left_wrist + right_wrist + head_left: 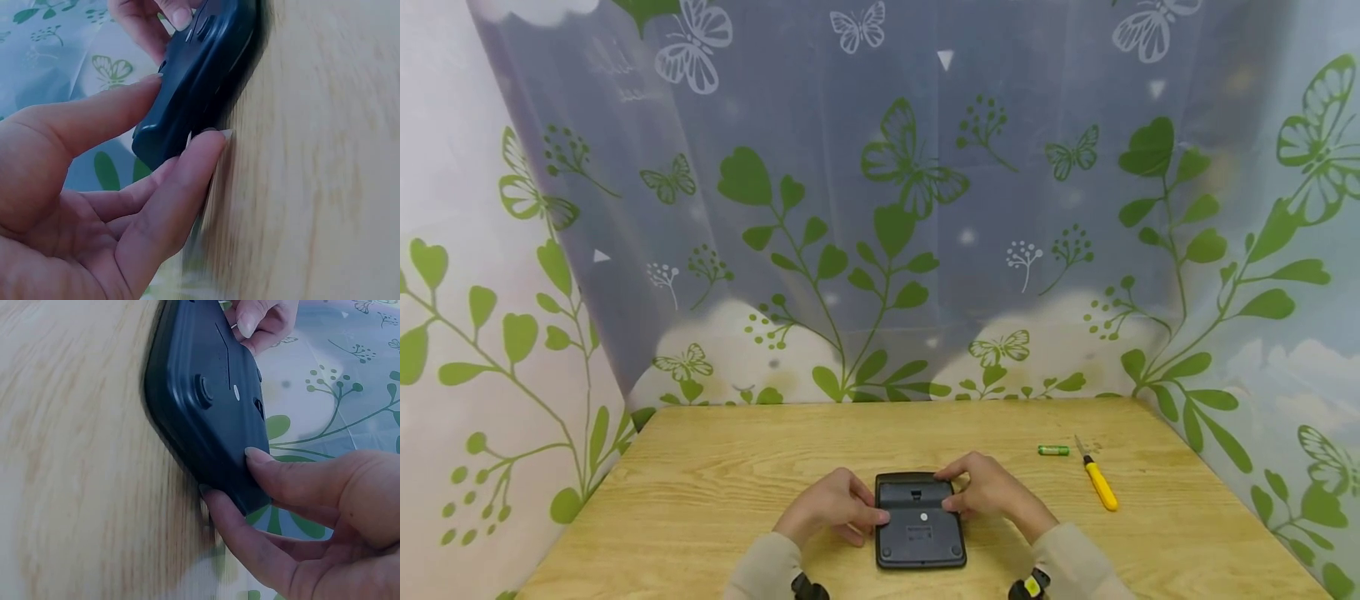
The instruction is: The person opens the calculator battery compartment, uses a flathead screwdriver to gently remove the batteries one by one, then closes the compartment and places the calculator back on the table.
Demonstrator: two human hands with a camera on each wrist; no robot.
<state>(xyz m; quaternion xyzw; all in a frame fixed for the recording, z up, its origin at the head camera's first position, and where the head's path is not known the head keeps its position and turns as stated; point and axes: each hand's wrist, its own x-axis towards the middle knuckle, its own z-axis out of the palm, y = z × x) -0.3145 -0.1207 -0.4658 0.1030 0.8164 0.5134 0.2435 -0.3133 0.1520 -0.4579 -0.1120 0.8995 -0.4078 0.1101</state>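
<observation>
A dark desktop calculator (919, 546) lies face down on the table, its back with round feet, a small white dot and a notched slot near the top facing up. My left hand (838, 504) pinches its left edge, thumb on the back and fingers at the side and underneath. At the opposite edge my right hand (988, 490) grips the upper right part, thumb on the back. In the left wrist view the left hand (94, 194) holds the casing's edge near the tabletop. The right wrist view shows the right hand (325, 519) with a fingertip at the lower rim.
To the right of the calculator lie a green battery (1053, 450) and a screwdriver (1099, 482) with a yellow handle, its tip pointing away from me. The wooden table (737, 442) meets a patterned curtain (820, 275) at its back and sides.
</observation>
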